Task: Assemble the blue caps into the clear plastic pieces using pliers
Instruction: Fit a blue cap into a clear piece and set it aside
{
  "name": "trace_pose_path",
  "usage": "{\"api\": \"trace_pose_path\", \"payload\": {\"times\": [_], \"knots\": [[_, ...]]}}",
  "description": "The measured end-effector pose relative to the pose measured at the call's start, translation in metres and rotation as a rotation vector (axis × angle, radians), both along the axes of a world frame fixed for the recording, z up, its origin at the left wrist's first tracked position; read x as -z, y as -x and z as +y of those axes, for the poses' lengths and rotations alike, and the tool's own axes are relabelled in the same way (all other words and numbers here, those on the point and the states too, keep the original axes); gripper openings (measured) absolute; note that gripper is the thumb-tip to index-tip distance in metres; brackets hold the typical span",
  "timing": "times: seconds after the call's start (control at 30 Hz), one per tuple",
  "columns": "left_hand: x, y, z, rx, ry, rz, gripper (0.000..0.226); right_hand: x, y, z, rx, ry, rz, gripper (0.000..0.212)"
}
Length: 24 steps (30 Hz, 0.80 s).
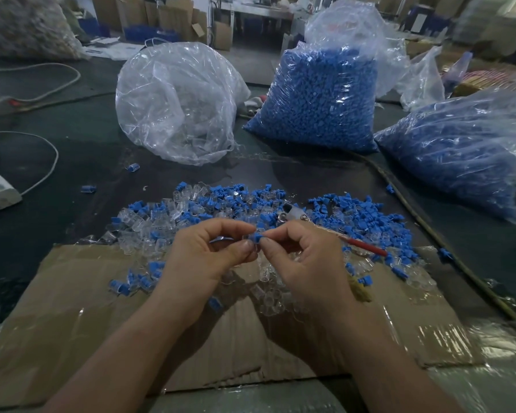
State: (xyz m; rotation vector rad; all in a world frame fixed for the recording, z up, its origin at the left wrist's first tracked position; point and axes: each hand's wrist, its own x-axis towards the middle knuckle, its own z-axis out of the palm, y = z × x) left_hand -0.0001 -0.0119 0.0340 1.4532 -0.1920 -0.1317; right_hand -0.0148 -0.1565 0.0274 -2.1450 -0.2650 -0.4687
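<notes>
Two hands — left (209, 257) and right (304, 263) — are pinching one cap (256, 237) over cardboard (72, 308), bags (316, 96) sitting on the table (72, 150).

One blue cap (256, 237) is pinched between the fingertips of the left hand (209, 257) and the right hand (304, 260). Loose blue caps (367, 217) and clear plastic pieces (149, 231), small see-through cups, lie mixed in a wide heap on the desk (280, 171), from 10 to 2 o'clock of the hands. The pliers (292, 212) rest on the heap at 1 o'clock. Their grey head points toward 11 and their red handle toward 4, and the right hand partly hides them.
</notes>
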Motion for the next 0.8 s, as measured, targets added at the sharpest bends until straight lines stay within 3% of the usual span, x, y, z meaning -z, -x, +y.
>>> {"api": "trace_pose_path", "payload": {"times": [0.13, 0.37, 0.57, 0.67, 0.8], "knots": [[0.0, 0.0006, -0.0012, 0.005, -0.002, -0.002, 0.02, 0.0011, 0.0019, 0.0017, 0.052, 0.073, -0.024, 0.006], [0.0004, 0.0014, -0.0016, 0.003, -0.089, -0.043, 0.022, -0.0013, 0.0056, 0.0066, 0.083, 0.028, 0.042, 0.017], [-0.0003, 0.0002, 0.0011, 0.007, -0.009, -0.006, 0.02, -0.0002, 0.0043, 0.0045, 0.095, 0.029, 0.05, 0.015], [-0.0012, 0.0006, 0.0026, 0.007, 0.003, -0.009, 0.023, -0.0004, 0.0038, 0.0011, 0.062, -0.021, 0.073, 0.006], [-0.0022, 0.0002, 0.0029, -0.018, -0.069, -0.036, 0.024, -0.0018, 0.0036, -0.0009, -0.017, -0.095, 0.09, 0.013]]}}
